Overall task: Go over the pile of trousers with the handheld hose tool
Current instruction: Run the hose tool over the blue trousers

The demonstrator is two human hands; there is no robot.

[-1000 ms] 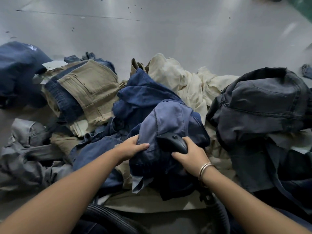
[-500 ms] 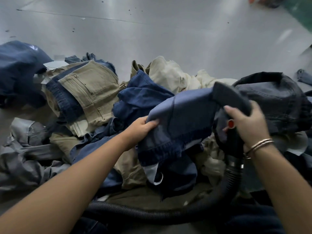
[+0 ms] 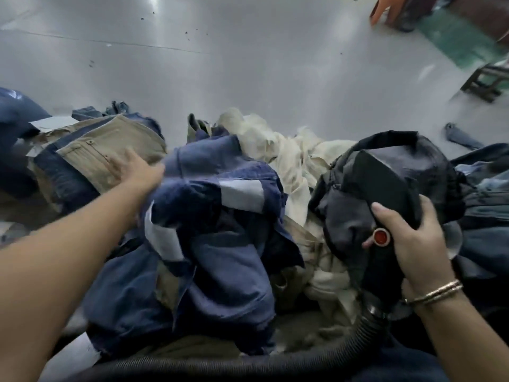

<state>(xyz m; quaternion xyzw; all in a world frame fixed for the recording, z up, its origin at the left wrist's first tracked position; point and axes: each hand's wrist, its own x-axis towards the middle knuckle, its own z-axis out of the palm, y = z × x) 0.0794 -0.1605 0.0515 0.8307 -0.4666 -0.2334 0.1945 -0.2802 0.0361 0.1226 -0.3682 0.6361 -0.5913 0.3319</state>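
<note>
A pile of trousers covers the grey floor in front of me. A crumpled blue pair (image 3: 220, 221) lies in the middle. My left hand (image 3: 135, 169) reaches over its far left edge with fingers spread, resting on a beige pair (image 3: 110, 150). My right hand (image 3: 410, 238) grips the black handheld tool (image 3: 382, 260) with a red button, at the right. Its wide head (image 3: 385, 172) lies against a dark grey pair (image 3: 429, 166). The ribbed black hose (image 3: 248, 365) runs from the tool along the bottom of the view.
Cream trousers (image 3: 278, 144) lie behind the blue pair, and more navy garments (image 3: 16, 122) sit at the far left. At the top right a green mat (image 3: 454, 37), a dark stand (image 3: 484, 81) and another person's hand (image 3: 381, 8) show. A dark scrap (image 3: 460, 136) lies on the floor.
The blue pair has dropped from between my hands onto the pile. My left hand has let go of it and moved left onto the beige pair. The tool has stayed at the right.
</note>
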